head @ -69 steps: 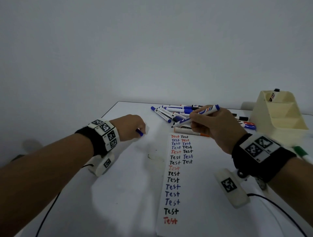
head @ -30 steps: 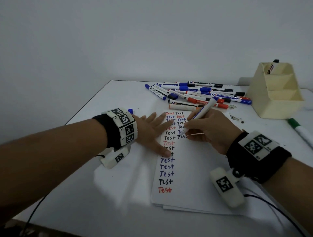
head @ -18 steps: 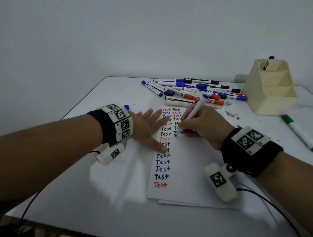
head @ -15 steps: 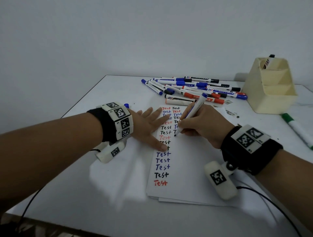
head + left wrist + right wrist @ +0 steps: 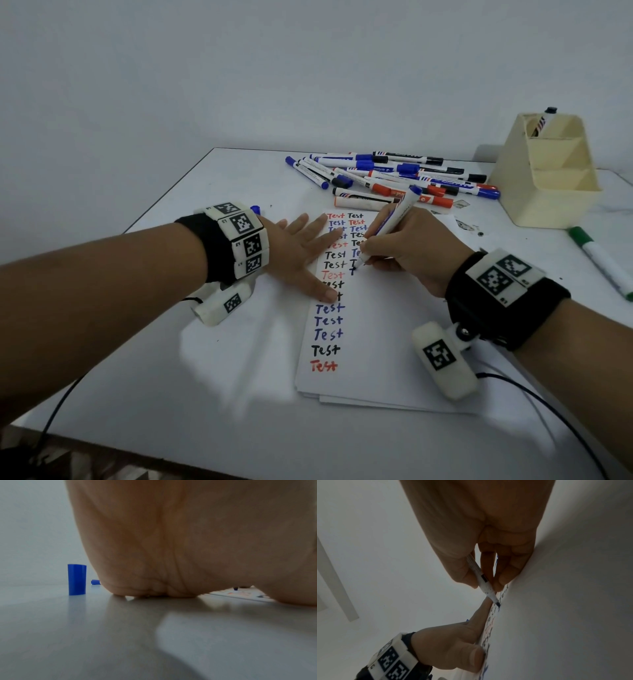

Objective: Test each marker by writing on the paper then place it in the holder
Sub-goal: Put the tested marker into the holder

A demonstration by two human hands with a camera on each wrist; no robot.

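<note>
My right hand (image 5: pixel 400 250) pinches an uncapped white marker (image 5: pixel 394 219) with a blue end; its tip (image 5: pixel 498 603) touches the white paper (image 5: pixel 376 325) just under the second column of "Test" words. My left hand (image 5: pixel 301 253) lies flat with fingers spread, pressing the paper's left edge. The marker's blue cap (image 5: pixel 76 579) stands upright on the table behind my left wrist. A pile of several capped markers (image 5: pixel 394 174) lies beyond the paper. The cream holder (image 5: pixel 548 171) stands at the far right with one marker (image 5: pixel 544 120) in its back compartment.
A green marker (image 5: pixel 603 263) lies on the white table (image 5: pixel 222 394) right of the holder. Cables run from both wrist cameras toward the table's near edge. The wall stands close behind the table.
My left hand set the blue cap down and moved onto the paper, spreading flat. My right hand brought the marker down to the paper and has drawn a first stroke.
</note>
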